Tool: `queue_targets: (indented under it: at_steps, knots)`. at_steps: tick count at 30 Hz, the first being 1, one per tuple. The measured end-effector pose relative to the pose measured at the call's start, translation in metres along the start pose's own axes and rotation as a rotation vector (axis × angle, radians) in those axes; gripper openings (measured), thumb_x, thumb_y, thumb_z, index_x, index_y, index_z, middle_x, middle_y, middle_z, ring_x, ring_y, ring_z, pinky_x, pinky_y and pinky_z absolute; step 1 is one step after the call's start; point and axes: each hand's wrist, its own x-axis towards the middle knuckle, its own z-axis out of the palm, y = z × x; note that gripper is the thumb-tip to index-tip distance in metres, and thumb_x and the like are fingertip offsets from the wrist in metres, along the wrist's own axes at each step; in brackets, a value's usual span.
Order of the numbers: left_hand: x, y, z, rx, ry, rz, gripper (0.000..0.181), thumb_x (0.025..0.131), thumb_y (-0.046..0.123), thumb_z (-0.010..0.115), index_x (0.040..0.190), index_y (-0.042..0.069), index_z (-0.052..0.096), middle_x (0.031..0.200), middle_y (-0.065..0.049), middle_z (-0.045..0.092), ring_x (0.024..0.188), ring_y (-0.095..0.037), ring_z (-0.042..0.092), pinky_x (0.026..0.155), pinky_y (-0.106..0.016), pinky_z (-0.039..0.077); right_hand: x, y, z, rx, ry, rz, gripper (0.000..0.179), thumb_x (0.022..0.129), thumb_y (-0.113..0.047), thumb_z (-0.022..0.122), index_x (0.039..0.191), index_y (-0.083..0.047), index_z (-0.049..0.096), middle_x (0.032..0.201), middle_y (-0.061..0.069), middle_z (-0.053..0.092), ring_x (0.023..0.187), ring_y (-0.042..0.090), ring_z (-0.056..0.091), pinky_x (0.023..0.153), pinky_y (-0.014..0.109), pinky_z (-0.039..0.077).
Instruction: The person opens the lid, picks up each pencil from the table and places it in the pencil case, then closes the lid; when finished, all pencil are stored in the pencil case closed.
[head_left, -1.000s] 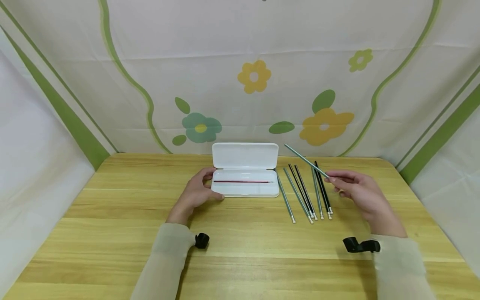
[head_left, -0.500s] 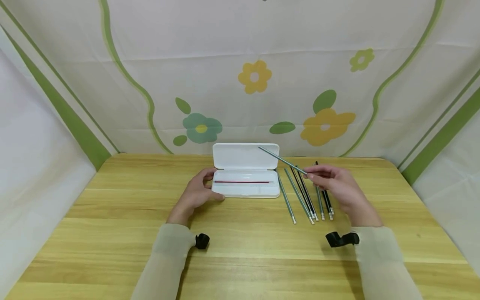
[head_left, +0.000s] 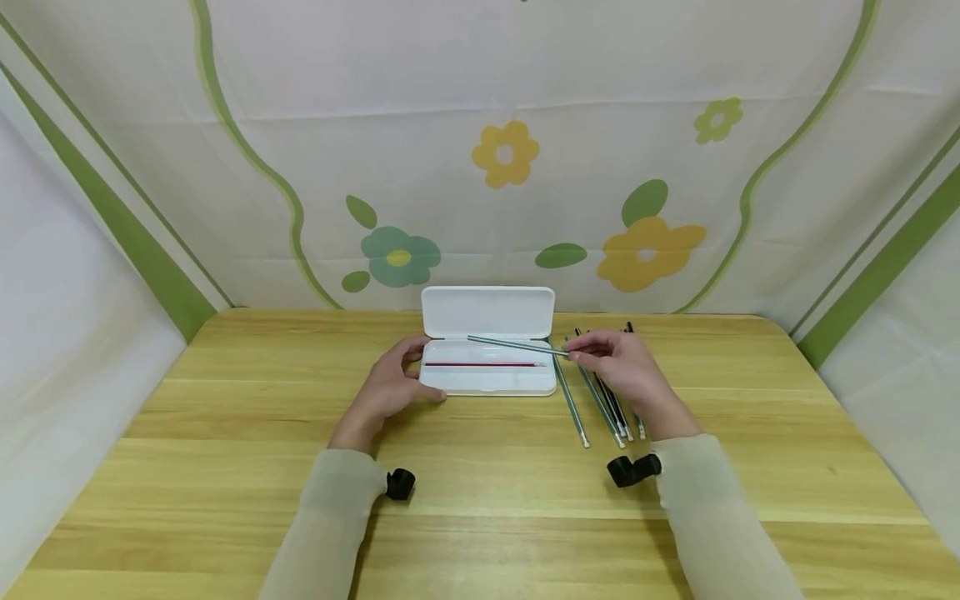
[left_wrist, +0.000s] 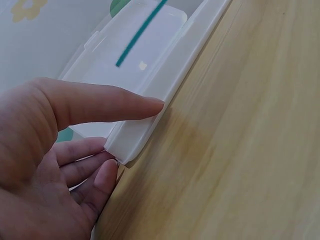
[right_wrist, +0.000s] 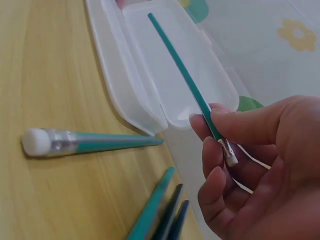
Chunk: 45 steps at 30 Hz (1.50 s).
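Note:
A white pencil case [head_left: 487,392] stands on the table with its lid [head_left: 480,310] raised. One red pencil [head_left: 480,364] lies lengthwise inside it. My left hand [head_left: 386,387] holds the case by its left end, thumb along the front wall and the other fingers curled at the end. Between thumb and fingers my right hand [head_left: 622,371] pinches a teal pencil [right_wrist: 182,75] near its white eraser. That pencil slants over the right part of the case, its plain end pointing left. In the right wrist view the lid shows behind it.
Right of the case, a teal pencil [head_left: 572,404] lies on the wooden table [head_left: 480,500]. Several more teal and black pencils [head_left: 609,408] lie beside it, partly hidden under my right hand. A flower-print cloth [head_left: 480,208] hangs behind the table's back edge.
My right hand has moved left with the teal pencil, from above the loose pencils to the case's right end, and the pencil has come lower and flatter. The left hand keeps its place.

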Motion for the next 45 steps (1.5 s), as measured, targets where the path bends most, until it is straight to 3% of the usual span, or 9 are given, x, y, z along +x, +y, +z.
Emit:
queue_targets:
  at_steps: [13,25,34,45]
  knots:
    - [0.001,-0.001,0.0,0.003,0.005,0.005,0.09,0.078,-0.002,0.089,0.157,0.011,0.049,0.156,-0.018,0.052,0.127,-0.038,0.066,0.112,-0.049,0.053,0.012,0.001,0.017,-0.053,-0.022,-0.012,0.018,0.104,-0.011,0.069,0.118,-0.006,0.08,0.118,0.016,0.072,0.092,0.022,0.06,0.072,0.029,0.051]
    - [0.001,-0.001,0.0,-0.002,0.006,-0.004,0.091,0.079,-0.002,0.089,0.158,0.012,0.048,0.157,-0.017,0.052,0.13,-0.039,0.065,0.11,-0.048,0.054,0.018,-0.005,0.023,-0.175,-0.02,-0.03,0.016,0.105,-0.016,0.069,0.114,-0.013,0.081,0.12,0.012,0.073,0.1,0.026,0.061,0.079,0.034,0.048]
    - [0.002,0.0,0.0,0.006,0.005,0.003,0.09,0.079,-0.002,0.089,0.158,0.012,0.049,0.157,-0.017,0.053,0.129,-0.038,0.066,0.111,-0.048,0.054,0.025,-0.007,0.021,-0.108,-0.01,-0.01,0.017,0.105,-0.016,0.068,0.117,-0.012,0.08,0.12,0.012,0.073,0.098,0.027,0.059,0.078,0.034,0.049]
    - [0.003,0.0,0.0,0.009,0.012,-0.009,0.091,0.079,-0.002,0.089,0.158,0.013,0.048,0.157,-0.016,0.053,0.128,-0.037,0.066,0.113,-0.05,0.053,0.038,-0.016,0.028,-0.266,-0.021,-0.06,0.018,0.104,-0.015,0.068,0.114,-0.011,0.082,0.117,0.012,0.078,0.105,0.029,0.067,0.093,0.042,0.053]
